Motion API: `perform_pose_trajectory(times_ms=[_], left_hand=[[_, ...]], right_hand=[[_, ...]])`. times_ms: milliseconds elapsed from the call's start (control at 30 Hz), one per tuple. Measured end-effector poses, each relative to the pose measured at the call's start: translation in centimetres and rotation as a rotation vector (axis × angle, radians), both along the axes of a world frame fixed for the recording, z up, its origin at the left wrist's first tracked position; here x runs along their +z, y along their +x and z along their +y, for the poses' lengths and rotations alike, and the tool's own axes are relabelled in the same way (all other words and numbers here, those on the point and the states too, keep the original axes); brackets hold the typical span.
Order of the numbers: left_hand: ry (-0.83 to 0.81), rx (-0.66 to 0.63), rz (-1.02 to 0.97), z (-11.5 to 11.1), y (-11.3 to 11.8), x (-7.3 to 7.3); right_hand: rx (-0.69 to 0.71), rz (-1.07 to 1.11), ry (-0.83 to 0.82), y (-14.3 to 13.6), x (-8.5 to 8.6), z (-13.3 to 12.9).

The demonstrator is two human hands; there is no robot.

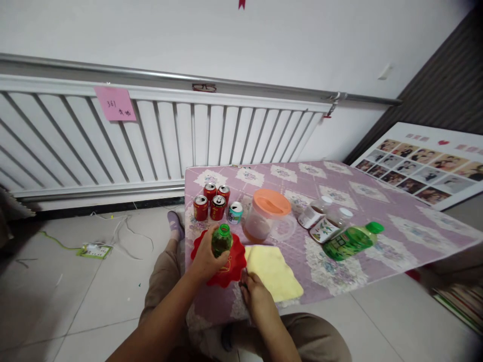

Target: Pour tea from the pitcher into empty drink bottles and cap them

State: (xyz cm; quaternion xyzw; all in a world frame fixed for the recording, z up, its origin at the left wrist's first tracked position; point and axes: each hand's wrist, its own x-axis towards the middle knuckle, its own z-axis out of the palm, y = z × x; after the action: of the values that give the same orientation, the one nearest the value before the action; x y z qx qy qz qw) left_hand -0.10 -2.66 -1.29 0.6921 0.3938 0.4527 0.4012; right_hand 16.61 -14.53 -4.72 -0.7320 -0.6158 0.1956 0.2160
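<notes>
My left hand (pixel 207 257) is wrapped round a green plastic bottle (pixel 222 243) whose open mouth faces up. The bottle is over a red scalloped plate (pixel 237 269) with a yellow pattern. My right hand (pixel 255 291) is closed beside the plate's near right edge, with a dark, thin bit showing at its fingers that I cannot make out. A folded yellow cloth (pixel 277 271) lies just right of the plate, close to my right hand. Behind the plate stand several red cans (pixel 217 208) and one teal can (pixel 234 213), their tops upward.
A clear jug (pixel 258 221) with an orange lid holds some brownish liquid. Lying to its right are two white-capped bottles (pixel 325 229) and a large green bottle (pixel 349 242). A white radiator (pixel 226 130) runs behind the table. A power strip (pixel 94 250) lies on the floor.
</notes>
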Motion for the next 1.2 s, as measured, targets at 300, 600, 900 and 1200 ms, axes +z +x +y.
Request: perform_pose_trajectory(times_ms=[300,600,900,1200], left_hand=[[-0.006,0.000,0.002,0.0,0.0,0.5],[-0.052,-0.012,0.061,-0.3,0.0,0.5],[-0.056,-0.012,0.059,-0.4,-0.1,0.8],[-0.045,-0.039,-0.031,-0.1,0.0,0.6]], right_hand=[[-0.012,-0.017,0.035,-0.2,-1.0,-0.5],[-0.011,0.067,0.137,0.2,1.7,-1.3],[-0.178,0.440,0.340,1.7,6.7,1.1],[0.003,0.512,0.355,1.4,14.1,5.8]])
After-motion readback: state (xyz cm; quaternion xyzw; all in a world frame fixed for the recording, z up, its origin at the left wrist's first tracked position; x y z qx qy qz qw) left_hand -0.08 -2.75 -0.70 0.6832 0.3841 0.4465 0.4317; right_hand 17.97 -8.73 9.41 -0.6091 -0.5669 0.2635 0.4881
